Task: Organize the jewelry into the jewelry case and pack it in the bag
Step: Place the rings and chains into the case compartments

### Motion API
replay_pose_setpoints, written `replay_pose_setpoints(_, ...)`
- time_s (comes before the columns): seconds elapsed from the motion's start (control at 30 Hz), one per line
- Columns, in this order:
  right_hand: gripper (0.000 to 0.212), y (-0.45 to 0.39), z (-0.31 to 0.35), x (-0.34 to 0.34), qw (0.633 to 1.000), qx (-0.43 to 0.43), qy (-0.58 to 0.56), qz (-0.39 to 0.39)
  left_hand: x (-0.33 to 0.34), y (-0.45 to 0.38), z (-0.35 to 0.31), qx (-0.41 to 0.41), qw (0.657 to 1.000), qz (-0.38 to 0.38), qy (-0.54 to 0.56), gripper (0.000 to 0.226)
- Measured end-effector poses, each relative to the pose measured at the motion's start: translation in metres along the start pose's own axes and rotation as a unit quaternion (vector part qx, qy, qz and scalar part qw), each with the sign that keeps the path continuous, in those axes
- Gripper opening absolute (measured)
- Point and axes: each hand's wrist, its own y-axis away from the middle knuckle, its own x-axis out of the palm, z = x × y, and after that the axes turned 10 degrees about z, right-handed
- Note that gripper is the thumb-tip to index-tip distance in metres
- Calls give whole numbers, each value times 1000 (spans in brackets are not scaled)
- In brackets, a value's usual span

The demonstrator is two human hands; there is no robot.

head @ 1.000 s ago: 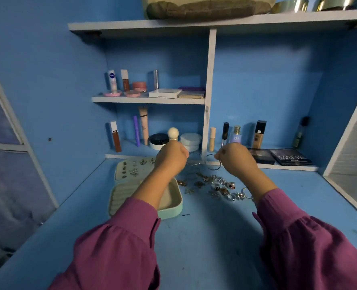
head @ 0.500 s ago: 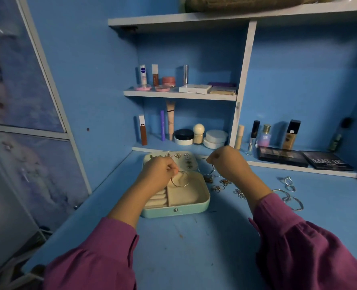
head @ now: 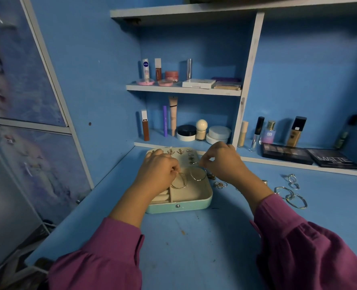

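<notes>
Left hand [head: 159,171]: reaches forward over the left half of the open jewelry case [head: 179,207], knuckles up, wrist slightly bent down, forearm coming in from lower left in a magenta sleeve [head: 102,256]. Fingers curl in and thumb and forefinger pinch the rim of a thin hoop [head: 179,181]. The hoop hangs over the case's larger beige compartment, its lower edge at or just above the lining; contact cannot be confirmed. Judgement: held by the rim so it can be laid flat in that compartment.

Case: mint-green shell, lid folded back toward the shelf. The lid panel [head: 181,152] carries several small earrings in rows, probably pinned there to keep pairs together. Ring-roll slots sit at the tray's front left, partly hidden by the left wrist.

Second hoop [head: 198,174]: hangs beside the first, over the right part of the same compartment.

Right hand [head: 221,162]: back of hand toward the camera, fingers bent, fingertips closed on the upper end of the second hoop. The exact pinch point is small and hard to resolve. Forearm enters from lower right.

Table [head: 194,248], right of case: small rings [head: 220,184] lie just beside the case wall; further right, loose bangles and hoops [head: 292,195] remain unsorted, well apart from the case.

Judgement: sorting is partway done; no bag clearly identifiable.
</notes>
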Motion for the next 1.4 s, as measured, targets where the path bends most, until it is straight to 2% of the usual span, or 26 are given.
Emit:
replay_pose_setpoints(0.23, 25, 2, 3, 1, 995, -25, 89, 36, 1, 1, 2, 7, 998, -27, 60, 10)
replay_pose_setpoints(0.47, 31, 2, 6, 11, 987, -41, 151, 27, 3, 0, 4, 7, 997, -32, 75, 13)
replay_pose_setpoints(0.73, 26, 1, 5, 17, 988, -49, 147, 8, 2, 0, 3, 2, 995, -33, 89, 12)
replay_pose_setpoints(0.87, 22, 1, 2, 20, 993, -53, 105, -2, 0, 1, 2, -4, 996, -29, 89, 11)
replay_pose_setpoints(1.07, 9, 2, -7, 7, 997, -20, -64, -33, -2, -2, -6, -20, 992, -55, 115, 9)
replay_pose_setpoints(1.27, 5, 26, -45, -25, 995, 42, -79, -48, -1, -14, -56, 1, 985, -60, 165, 12)
replay_pose_setpoints(1.4, 6, 46, -77, -46, 989, 103, -90, -58, 11, -31, -99, 25, 981, 0, 190, 14)
